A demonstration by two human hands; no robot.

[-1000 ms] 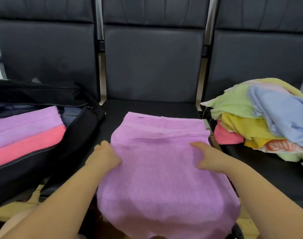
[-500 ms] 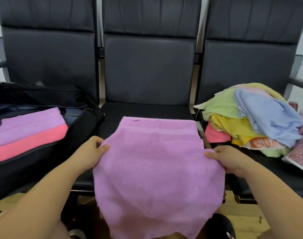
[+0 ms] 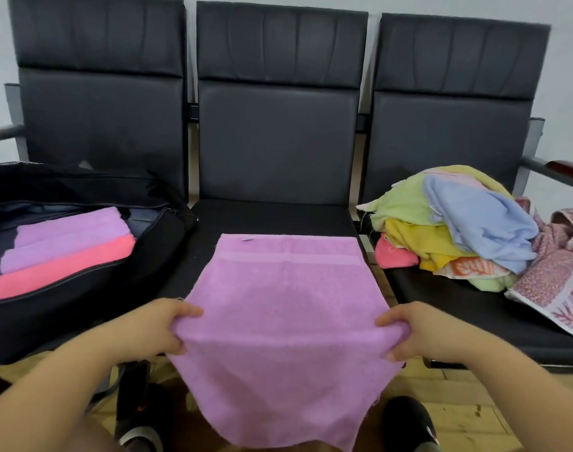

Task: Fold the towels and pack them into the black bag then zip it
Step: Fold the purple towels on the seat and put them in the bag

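**Now: purple towel pinched at both edges over the middle seat**

Both hands hold the purple towel [image 3: 285, 308] by its side edges. The left hand [image 3: 154, 327] has its thumb on top and its fingers curled under the left edge, bunching the cloth; the right hand [image 3: 422, 334] grips the right edge the same way, thumb above and fingers tucked beneath. The far half of the towel lies flat on the middle seat [image 3: 272, 216] of a row of three black chairs, its banded hem toward the backrest, while the near half hangs off the front of the seat toward the wooden floor [image 3: 467, 415]

On the left seat the black bag [image 3: 82, 298] lies open, with folded towels inside: two lilac ones [image 3: 69, 236] and a coral one [image 3: 63, 269] laid side by side. On the right seat sits a loose pile of unfolded towels [image 3: 454, 223] in green, yellow, blue, pink and a red-and-white print. Two dark shoes [image 3: 409, 422] show on the floor below the towel
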